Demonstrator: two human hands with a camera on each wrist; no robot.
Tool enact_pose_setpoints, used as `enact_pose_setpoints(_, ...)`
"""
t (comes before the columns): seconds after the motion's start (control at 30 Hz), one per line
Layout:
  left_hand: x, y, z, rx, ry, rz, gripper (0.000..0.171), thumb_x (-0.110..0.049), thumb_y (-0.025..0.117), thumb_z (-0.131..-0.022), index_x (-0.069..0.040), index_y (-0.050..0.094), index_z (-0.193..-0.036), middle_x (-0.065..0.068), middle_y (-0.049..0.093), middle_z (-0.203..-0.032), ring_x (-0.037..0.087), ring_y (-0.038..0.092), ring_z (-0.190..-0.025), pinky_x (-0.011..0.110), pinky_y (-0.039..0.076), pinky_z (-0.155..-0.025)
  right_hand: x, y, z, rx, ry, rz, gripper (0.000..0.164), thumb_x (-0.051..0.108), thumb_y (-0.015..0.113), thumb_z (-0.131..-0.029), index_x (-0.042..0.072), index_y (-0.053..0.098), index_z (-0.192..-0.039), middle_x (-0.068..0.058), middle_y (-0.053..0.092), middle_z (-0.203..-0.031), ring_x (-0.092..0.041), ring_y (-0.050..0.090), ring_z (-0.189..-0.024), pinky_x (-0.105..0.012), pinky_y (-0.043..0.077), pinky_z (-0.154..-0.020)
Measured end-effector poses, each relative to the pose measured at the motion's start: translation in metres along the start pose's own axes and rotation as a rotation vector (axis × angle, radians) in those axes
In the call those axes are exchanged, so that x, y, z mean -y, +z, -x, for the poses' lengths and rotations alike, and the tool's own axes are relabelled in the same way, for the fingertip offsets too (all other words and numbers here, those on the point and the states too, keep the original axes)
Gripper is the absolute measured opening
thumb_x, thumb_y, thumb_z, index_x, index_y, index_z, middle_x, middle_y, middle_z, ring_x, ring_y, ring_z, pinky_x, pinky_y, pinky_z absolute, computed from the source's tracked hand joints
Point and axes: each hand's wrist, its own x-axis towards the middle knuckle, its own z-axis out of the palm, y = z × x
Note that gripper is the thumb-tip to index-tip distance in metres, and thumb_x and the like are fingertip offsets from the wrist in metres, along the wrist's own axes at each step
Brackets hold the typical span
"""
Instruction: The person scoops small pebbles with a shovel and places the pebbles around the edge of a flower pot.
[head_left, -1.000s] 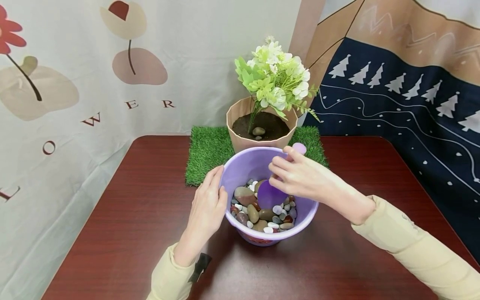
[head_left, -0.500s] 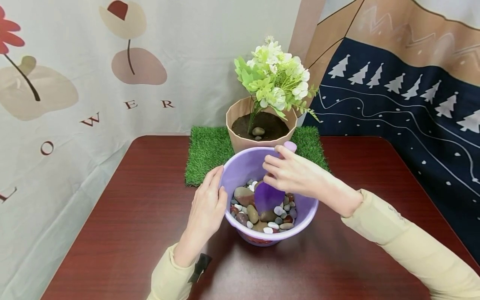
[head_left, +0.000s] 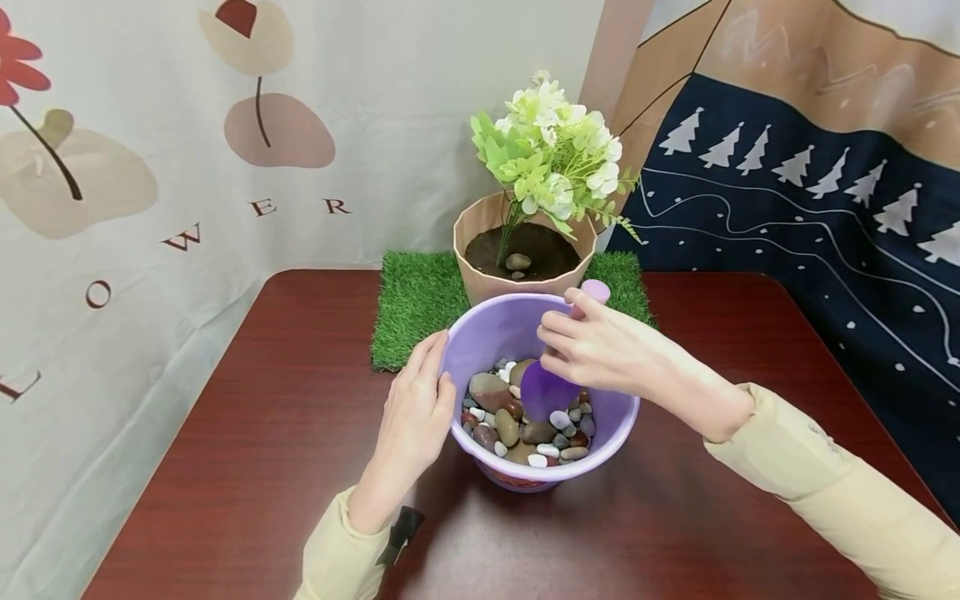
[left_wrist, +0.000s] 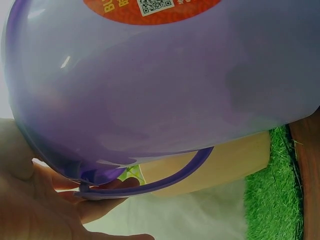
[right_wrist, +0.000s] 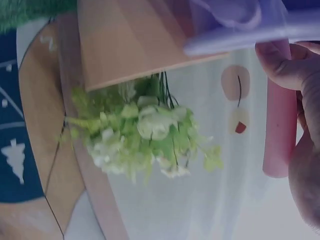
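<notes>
A purple bucket with pebbles of mixed colours and sizes inside stands upright on the table. My left hand rests along its left rim with straight fingers. In the left wrist view those fingers lie by the bucket's purple carrying handle. My right hand grips the pink handle of a toy shovel over the bucket's right side. The shovel's dark purple blade points down among the stones, and its lower edge is partly hidden by pebbles.
Behind the bucket, a beige flowerpot with dark soil, white-green flowers and a few stones stands on a grass mat. The dark red table extends to both sides; printed cloths hang behind.
My right hand and the shovel swung slightly left, then back right, close to where they started. Small stones beside the blade shifted a little. The left hand and bucket stayed put.
</notes>
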Motion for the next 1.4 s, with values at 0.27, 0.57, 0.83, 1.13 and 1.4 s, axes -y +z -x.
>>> enact_pose_setpoints(0.27,0.0,0.001,0.0,0.013,-0.012,0.007,0.047,-0.008,0.047,-0.086,-0.002,0.045,-0.133,0.013,0.048,-0.135,0.034,0.053,-0.115,0.047,0.043,-0.095,-0.001,0.002,0.0,0.031,0.013,-0.028,0.01,0.007,0.059,-0.083,0.013,0.059,-0.074,-0.005,0.058,-0.082,-0.021,0.049,-0.083,-0.041,0.035,-0.084)
enact_pose_setpoints(0.57,0.001,0.001,0.0,0.01,-0.013,0.004,0.047,-0.008,0.047,-0.086,-0.002,0.046,-0.133,0.012,0.048,-0.135,0.034,0.053,-0.115,0.048,0.043,-0.094,0.002,0.014,-0.006,0.021,0.019,-0.119,0.015,0.009,0.054,-0.087,0.014,0.057,-0.072,-0.002,0.054,-0.078,-0.02,0.047,-0.08,-0.043,0.033,-0.086)
enact_pose_setpoints(0.83,0.001,0.002,0.0,0.003,0.01,0.008,0.046,-0.007,0.047,-0.086,0.0,0.047,-0.132,0.013,0.049,-0.134,0.033,0.054,-0.114,0.046,0.044,-0.094,-0.001,0.004,-0.003,0.002,-0.033,-0.04,0.018,0.008,0.049,-0.087,0.014,0.059,-0.073,-0.002,0.054,-0.076,-0.02,0.045,-0.081,-0.042,0.034,-0.083)
enact_pose_setpoints(1.13,0.003,0.001,0.0,-0.008,0.004,0.011,0.046,-0.007,0.048,-0.085,0.0,0.047,-0.131,0.013,0.049,-0.133,0.033,0.054,-0.114,0.047,0.044,-0.093,-0.001,0.01,0.0,0.063,0.023,-0.126,0.011,0.009,0.06,-0.082,0.014,0.06,-0.073,-0.002,0.054,-0.074,-0.019,0.046,-0.079,-0.041,0.032,-0.083)
enact_pose_setpoints(1.4,0.003,0.002,0.0,-0.009,0.012,0.019,0.047,-0.006,0.048,-0.085,0.0,0.047,-0.131,0.013,0.049,-0.133,0.032,0.054,-0.115,0.046,0.043,-0.095,0.003,0.027,0.006,0.142,0.012,-0.236,0.011,0.018,0.069,-0.074,0.018,0.061,-0.081,-0.001,0.058,-0.081,-0.02,0.047,-0.083,-0.042,0.031,-0.083)
